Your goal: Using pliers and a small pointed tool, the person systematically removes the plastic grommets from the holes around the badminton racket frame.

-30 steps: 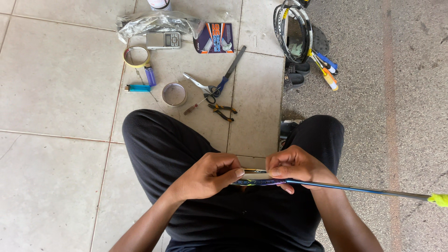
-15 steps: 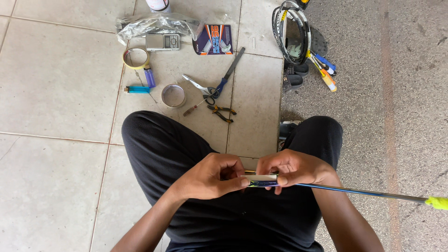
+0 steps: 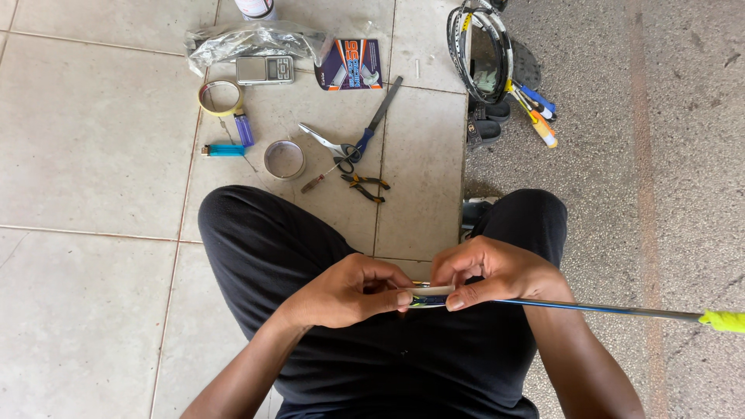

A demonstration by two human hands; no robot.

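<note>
A racket shaft [image 3: 590,308], thin and dark blue, lies across my lap and runs right to a yellow-green grip [image 3: 723,320]. My left hand [image 3: 349,291] and my right hand [image 3: 497,271] meet at the shaft's left end. Both pinch a short pale strip [image 3: 431,295] wrapped against the shaft there, thumbs and forefingers closed on it. The racket's head is hidden behind my hands and lap. I sit with dark trousers, knees apart, over a tiled floor.
On the tiles ahead lie scissors [image 3: 349,140], small pliers [image 3: 365,185], two tape rolls [image 3: 220,98] [image 3: 284,158], two lighters [image 3: 223,150], a small scale [image 3: 265,70], a card packet [image 3: 351,65] and a plastic bag [image 3: 248,39]. Rackets [image 3: 489,54] lean at the upper right beside sandals.
My hands have stayed on the shaft's end; fingers shifted slightly along the pale strip. The shaft tilted a touch.
</note>
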